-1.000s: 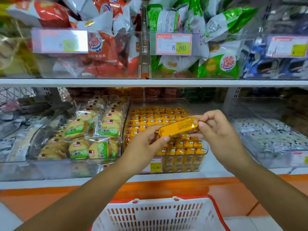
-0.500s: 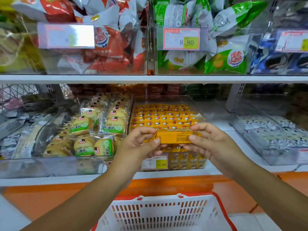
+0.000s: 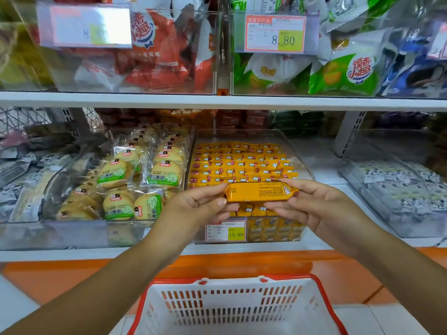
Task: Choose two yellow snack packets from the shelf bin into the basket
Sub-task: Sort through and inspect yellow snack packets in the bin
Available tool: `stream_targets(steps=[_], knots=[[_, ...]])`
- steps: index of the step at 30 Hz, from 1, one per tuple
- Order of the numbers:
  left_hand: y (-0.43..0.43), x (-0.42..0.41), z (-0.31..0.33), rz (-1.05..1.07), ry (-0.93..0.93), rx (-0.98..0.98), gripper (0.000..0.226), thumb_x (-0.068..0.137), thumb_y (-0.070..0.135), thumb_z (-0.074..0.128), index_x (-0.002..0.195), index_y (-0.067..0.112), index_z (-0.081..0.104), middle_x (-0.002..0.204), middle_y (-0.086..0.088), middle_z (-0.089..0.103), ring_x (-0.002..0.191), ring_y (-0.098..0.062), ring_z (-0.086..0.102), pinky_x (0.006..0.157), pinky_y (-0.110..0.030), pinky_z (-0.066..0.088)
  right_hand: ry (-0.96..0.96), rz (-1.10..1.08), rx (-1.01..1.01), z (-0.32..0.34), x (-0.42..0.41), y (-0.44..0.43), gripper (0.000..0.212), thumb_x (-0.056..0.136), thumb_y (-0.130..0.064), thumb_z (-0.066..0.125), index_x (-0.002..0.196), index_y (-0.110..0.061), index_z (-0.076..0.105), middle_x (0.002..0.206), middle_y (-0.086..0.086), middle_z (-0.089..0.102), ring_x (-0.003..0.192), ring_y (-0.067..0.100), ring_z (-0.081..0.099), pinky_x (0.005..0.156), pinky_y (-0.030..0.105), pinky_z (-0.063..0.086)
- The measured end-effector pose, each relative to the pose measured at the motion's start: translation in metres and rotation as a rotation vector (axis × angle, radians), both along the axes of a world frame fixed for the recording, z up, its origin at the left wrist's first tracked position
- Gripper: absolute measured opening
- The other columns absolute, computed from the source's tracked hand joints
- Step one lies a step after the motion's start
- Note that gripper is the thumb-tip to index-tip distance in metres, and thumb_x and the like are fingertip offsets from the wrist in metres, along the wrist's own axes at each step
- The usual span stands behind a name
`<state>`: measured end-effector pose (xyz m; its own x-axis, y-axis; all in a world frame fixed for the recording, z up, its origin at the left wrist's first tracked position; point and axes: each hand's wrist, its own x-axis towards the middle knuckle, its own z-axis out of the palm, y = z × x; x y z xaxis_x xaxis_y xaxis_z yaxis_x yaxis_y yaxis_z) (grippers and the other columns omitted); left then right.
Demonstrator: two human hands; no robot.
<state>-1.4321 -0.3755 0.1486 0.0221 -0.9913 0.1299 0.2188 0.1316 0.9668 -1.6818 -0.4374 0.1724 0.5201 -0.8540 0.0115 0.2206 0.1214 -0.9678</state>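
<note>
- Head view: a person holds one yellow packet [image 3: 260,191] crosswise in front of the clear shelf bin [image 3: 305,165]. Its long axis runs left to right, roughly level, with the printed side up.
- The left hand [image 3: 193,209] pinches the packet's left end between thumb and fingers, and the right hand [image 3: 312,206] pinches the right end the same way.
- Rows of matching yellow packets fill the bin behind the hands. A price tag [image 3: 226,231] shows on its front wall, just below them.
- The white, red-rimmed basket [image 3: 323,285] sits below the hands. Its floor is out of view, so whether a packet already lies inside cannot be told.
- The coming move looks like a drop down and back toward the person. Both hands are equally near the basket, and the packet's length lies along the basket's wide mouth.
- Wrapped round biscuits [image 3: 118,172] fill the neighbouring bin on the left.
</note>
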Motion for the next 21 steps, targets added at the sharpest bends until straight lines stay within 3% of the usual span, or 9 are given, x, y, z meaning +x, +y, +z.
stream_targets(steps=[3,5,7,10,12,14,18,21], knots=[[0.003,-0.003,0.002,0.085,-0.077,-0.005,0.015,0.08,0.026,0.067,0.087,0.028,0.079,0.091,-0.005,0.078,0.092,-0.023,0.075,0.07,-0.022,0.059,0.065,-0.101,-0.058,0.001,0.004,0.006,0.029,0.073,-0.016,0.071,0.101,-0.011,0.066,0.088,0.015,0.076,0.091,0.035,0.075,0.07,0.026,0.061],[0.003,-0.006,0.0,0.14,-0.133,-0.019,0.013,0.083,0.028,0.066,0.075,0.023,0.073,0.084,0.0,0.075,0.089,-0.021,0.074,0.073,-0.023,0.059,0.125,-0.164,-0.124,0.0,0.006,0.008,0.012,0.069,-0.025,0.075,0.074,-0.018,0.067,0.077,0.006,0.072,0.084,0.027,0.075,0.075,0.028,0.061],[0.004,-0.008,-0.001,0.171,-0.176,-0.031,0.022,0.091,0.022,0.063,0.07,0.021,0.066,0.079,0.005,0.071,0.087,-0.017,0.074,0.077,-0.025,0.059,0.135,-0.206,-0.164,-0.001,0.008,0.009,0.015,0.067,-0.029,0.075,0.062,-0.021,0.063,0.079,0.005,0.07,0.085,0.022,0.074,0.083,0.03,0.06],[0.007,-0.011,0.0,0.195,-0.186,-0.033,0.016,0.097,0.015,0.058,0.081,0.015,0.056,0.066,0.014,0.062,0.079,-0.021,0.076,0.065,-0.018,0.055,0.095,-0.194,-0.176,-0.003,0.011,0.011,0.015,0.068,-0.027,0.075,0.066,-0.021,0.062,0.098,0.015,0.074,0.093,0.031,0.073,0.08,0.032,0.061],[0.01,-0.012,0.003,0.196,-0.13,-0.035,0.007,0.096,0.014,0.06,0.096,0.015,0.053,0.069,0.01,0.067,0.077,-0.026,0.076,0.056,-0.018,0.054,0.053,-0.207,-0.175,-0.002,0.013,0.012,0.017,0.069,-0.022,0.075,0.078,-0.02,0.06,0.105,0.015,0.074,0.091,0.036,0.074,0.073,0.031,0.062],[0.011,-0.012,0.006,0.198,-0.083,-0.049,0.012,0.094,0.011,0.062,0.103,0.018,0.056,0.079,0.002,0.073,0.08,-0.027,0.076,0.059,-0.02,0.057,0.048,-0.226,-0.201,-0.003,0.013,0.013,0.02,0.07,-0.022,0.075,0.082,-0.021,0.06,0.112,0.014,0.072,0.088,0.039,0.074,0.071,0.032,0.061],[0.012,-0.014,0.007,0.246,-0.105,-0.061,0.012,0.093,0.014,0.063,0.091,0.02,0.073,0.085,-0.001,0.075,0.079,-0.022,0.075,0.062,-0.022,0.059,0.152,-0.251,-0.237,-0.005,0.014,0.014,0.016,0.071,-0.034,0.074,0.081,-0.022,0.071,0.106,0.011,0.072,0.083,0.035,0.074,0.085,0.044,0.058],[0.011,-0.011,0.007,0.22,-0.081,-0.035,0.017,0.076,0.031,0.072,0.091,0.025,0.077,0.091,-0.005,0.077,0.081,-0.024,0.076,0.064,-0.022,0.059,0.15,-0.214,-0.21,-0.004,0.014,0.015,0.03,0.062,-0.041,0.078,0.086,-0.023,0.072,0.101,0.008,0.076,0.084,0.032,0.075,0.082,0.036,0.059]])
